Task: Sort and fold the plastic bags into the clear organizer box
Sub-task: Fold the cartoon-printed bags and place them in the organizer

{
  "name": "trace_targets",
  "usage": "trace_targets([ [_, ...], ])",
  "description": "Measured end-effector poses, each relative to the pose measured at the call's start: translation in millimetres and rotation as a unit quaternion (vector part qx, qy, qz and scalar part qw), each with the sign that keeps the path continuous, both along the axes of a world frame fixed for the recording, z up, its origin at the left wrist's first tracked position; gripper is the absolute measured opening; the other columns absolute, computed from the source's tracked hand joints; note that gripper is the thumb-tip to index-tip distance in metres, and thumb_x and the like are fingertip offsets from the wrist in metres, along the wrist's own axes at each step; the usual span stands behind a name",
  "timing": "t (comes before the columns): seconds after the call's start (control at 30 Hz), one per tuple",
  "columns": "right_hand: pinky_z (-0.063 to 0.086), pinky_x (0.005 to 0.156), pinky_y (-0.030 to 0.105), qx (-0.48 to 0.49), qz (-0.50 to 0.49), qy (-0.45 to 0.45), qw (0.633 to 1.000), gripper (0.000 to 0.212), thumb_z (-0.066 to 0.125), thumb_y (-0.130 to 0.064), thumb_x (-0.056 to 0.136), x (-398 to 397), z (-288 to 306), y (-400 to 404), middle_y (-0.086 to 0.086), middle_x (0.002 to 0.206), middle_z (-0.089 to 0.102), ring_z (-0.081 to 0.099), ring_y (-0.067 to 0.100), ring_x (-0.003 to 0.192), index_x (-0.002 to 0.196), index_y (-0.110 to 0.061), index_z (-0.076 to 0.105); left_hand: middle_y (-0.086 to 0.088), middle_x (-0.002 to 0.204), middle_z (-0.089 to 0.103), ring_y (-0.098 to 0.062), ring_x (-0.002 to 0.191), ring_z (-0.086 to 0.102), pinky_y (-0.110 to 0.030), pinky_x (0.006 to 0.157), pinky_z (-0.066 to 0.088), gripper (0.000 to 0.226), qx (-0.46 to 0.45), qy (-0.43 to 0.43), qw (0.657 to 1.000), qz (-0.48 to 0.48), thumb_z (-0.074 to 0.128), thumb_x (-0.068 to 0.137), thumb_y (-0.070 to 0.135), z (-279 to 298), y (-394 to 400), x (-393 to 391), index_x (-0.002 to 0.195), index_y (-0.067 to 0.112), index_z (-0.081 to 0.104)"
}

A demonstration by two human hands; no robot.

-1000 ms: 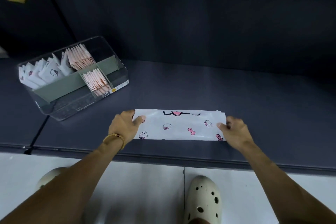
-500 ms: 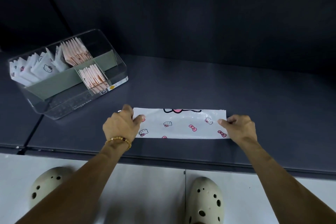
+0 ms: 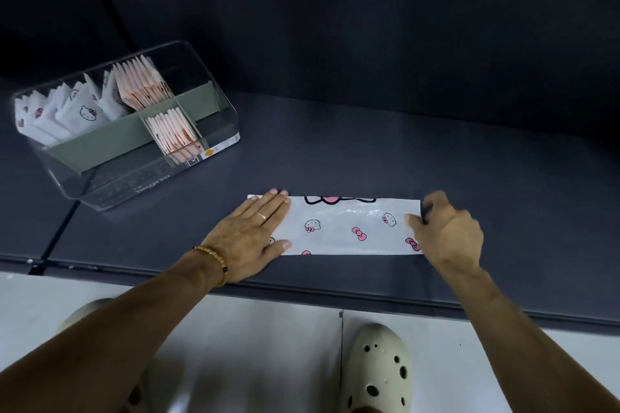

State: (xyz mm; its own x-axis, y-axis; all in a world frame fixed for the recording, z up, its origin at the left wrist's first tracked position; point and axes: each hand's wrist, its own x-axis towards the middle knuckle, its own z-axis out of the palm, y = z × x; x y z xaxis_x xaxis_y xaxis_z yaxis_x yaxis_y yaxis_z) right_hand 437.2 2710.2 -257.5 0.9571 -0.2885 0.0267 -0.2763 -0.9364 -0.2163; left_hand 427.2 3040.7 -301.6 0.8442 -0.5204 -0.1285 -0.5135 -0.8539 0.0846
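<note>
A white plastic bag (image 3: 349,228) printed with pink bows and cartoon cat faces lies folded into a long flat strip on a dark grey surface (image 3: 369,151), near its front edge. The left hand (image 3: 250,238) lies flat on the strip's left end, fingers straight and close together, pressing it down. The right hand (image 3: 446,231) pinches the strip's right end between curled fingers and thumb. A clear organizer box (image 3: 214,147) sits well apart to the far left, holding rows of folded bags (image 3: 84,111) in divided compartments.
</note>
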Motion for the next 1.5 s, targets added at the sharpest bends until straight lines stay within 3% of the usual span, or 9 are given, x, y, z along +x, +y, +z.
trace_targets([
  [0.13, 0.051, 0.092, 0.047, -0.091, 0.266, -0.109, 0.953, 0.033, 0.071, -0.019, 0.081, -6, -3, 71, 0.018, 0.117, 0.065, 0.059, 0.038, 0.11, 0.108, -0.001, 0.068, 0.0, 0.157, -0.013, -0.009, 0.14, -0.021, -0.028, 0.115, -0.013, 0.077, 0.001, -0.004, 1.0, 0.006, 0.002, 0.088, 0.062, 4, -2, -3, 0.148, 0.015, -0.014],
  [0.23, 0.016, 0.119, 0.043, -0.052, 0.423, 0.028, 0.904, 0.054, 0.044, -0.025, 0.099, -15, -23, 134, 0.019, 0.154, 0.027, 0.022, 0.033, 0.145, 0.144, 0.003, 0.035, -0.002, 0.159, -0.007, -0.012, 0.143, -0.016, -0.029, 0.116, -0.011, 0.081, -0.004, -0.006, 1.0, 0.007, 0.004, 0.088, 0.064, 5, -3, -4, 0.15, 0.014, -0.007],
  [0.3, 0.001, 0.121, 0.04, -0.046, 0.424, 0.07, 0.902, 0.058, 0.023, -0.032, 0.102, -20, -35, 142, 0.012, 0.161, 0.007, 0.003, 0.025, 0.149, 0.152, -0.004, 0.014, -0.004, 0.159, -0.004, -0.013, 0.145, -0.012, -0.03, 0.117, -0.01, 0.082, -0.006, -0.008, 1.0, 0.008, 0.006, 0.089, 0.065, 7, -4, -4, 0.15, 0.012, -0.004],
  [0.37, 0.006, 0.12, 0.042, -0.059, 0.408, 0.057, 0.91, 0.061, 0.014, -0.039, 0.099, -21, -39, 134, 0.007, 0.161, 0.01, 0.006, 0.022, 0.148, 0.152, -0.011, 0.018, -0.004, 0.159, -0.004, -0.013, 0.145, -0.013, -0.029, 0.116, -0.012, 0.082, -0.007, -0.01, 1.0, 0.007, 0.006, 0.089, 0.065, 7, -4, -4, 0.151, 0.012, -0.003],
  [0.6, -0.003, 0.118, 0.038, -0.105, 0.378, 0.093, 0.915, 0.064, 0.005, -0.057, 0.096, -7, -41, 81, -0.004, 0.162, 0.004, 0.001, 0.018, 0.149, 0.153, -0.03, 0.005, -0.001, 0.159, -0.011, -0.013, 0.144, -0.014, -0.028, 0.114, -0.012, 0.079, -0.009, 0.0, 1.0, 0.004, 0.01, 0.089, 0.064, 5, -3, -3, 0.146, 0.017, -0.018],
  [1.13, 0.001, 0.118, 0.04, -0.131, 0.286, 0.13, 0.94, 0.066, -0.01, -0.057, 0.09, -6, -31, -2, -0.002, 0.162, -0.003, -0.004, 0.017, 0.149, 0.15, -0.031, -0.01, 0.0, 0.159, -0.006, -0.014, 0.146, -0.009, -0.031, 0.117, -0.006, 0.081, -0.005, -0.009, 1.0, 0.009, 0.007, 0.088, 0.065, 2, -2, -2, 0.15, 0.015, -0.008],
  [1.3, 0.017, 0.117, 0.048, -0.16, 0.241, 0.121, 0.949, 0.064, 0.021, -0.049, 0.097, -12, -12, 13, 0.013, 0.158, 0.018, 0.018, 0.03, 0.145, 0.152, -0.015, 0.02, 0.0, 0.16, -0.004, -0.015, 0.146, -0.007, -0.033, 0.119, -0.003, 0.081, 0.002, -0.001, 1.0, 0.031, 0.008, 0.088, 0.065, 5, -6, -6, 0.151, 0.015, -0.006],
  [1.37, 0.042, 0.096, 0.049, -0.135, 0.283, 0.054, 0.948, 0.051, 0.041, -0.04, 0.094, -22, -4, 37, 0.015, 0.133, 0.049, 0.049, 0.035, 0.118, 0.136, -0.012, 0.046, -0.002, 0.16, -0.002, -0.017, 0.146, -0.004, -0.034, 0.119, -0.002, 0.08, -0.006, 0.001, 0.998, 0.066, 0.014, 0.091, 0.063, 6, -12, -13, 0.151, 0.014, -0.004],
  [1.5, 0.047, 0.08, 0.041, -0.135, 0.359, 0.038, 0.923, 0.038, 0.05, -0.038, 0.089, -43, -5, 74, 0.007, 0.11, 0.057, 0.055, 0.028, 0.095, 0.117, -0.014, 0.059, -0.007, 0.159, 0.004, -0.023, 0.147, 0.002, -0.042, 0.119, 0.002, 0.085, 0.002, 0.001, 0.99, 0.142, 0.018, 0.087, 0.068, 10, -18, -45, 0.151, 0.013, 0.005],
])
